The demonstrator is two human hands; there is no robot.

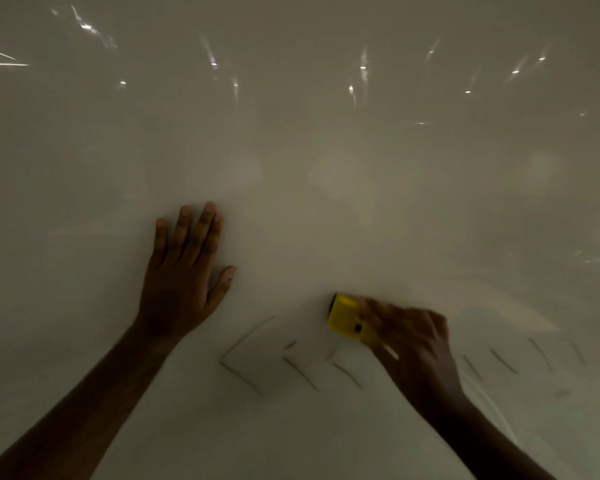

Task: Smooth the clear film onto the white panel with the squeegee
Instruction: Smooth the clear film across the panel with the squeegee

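Almost the whole frame is filled by the large glossy white panel (326, 150), which is dim and carries small bright reflections along the upper part. On it lies the thin clear plastic film (492, 306); the film itself is hard to see, but a soft raised fold shows at the right of the frame, just right of the right hand. Below the middle of the frame a row of short dark wrinkle lines (246, 358) runs from the centre to the right edge, some shaped like arrowheads pointing left.

The left hand (179, 282) is at the centre left of the frame. It lies flat and open on the surface, fingers stretched upward and close together, thumb spread to the right, and it holds nothing.

The right hand (409, 341) is at the lower right of the centre, blurred. Its fingers are closed around the small yellow plastic squeegee (343, 315), which sticks out to the upper left of the hand. The dark edge of this tool points left and seems to touch the surface, just above the wrinkle lines. Both forearms are bare and enter from the bottom corners.
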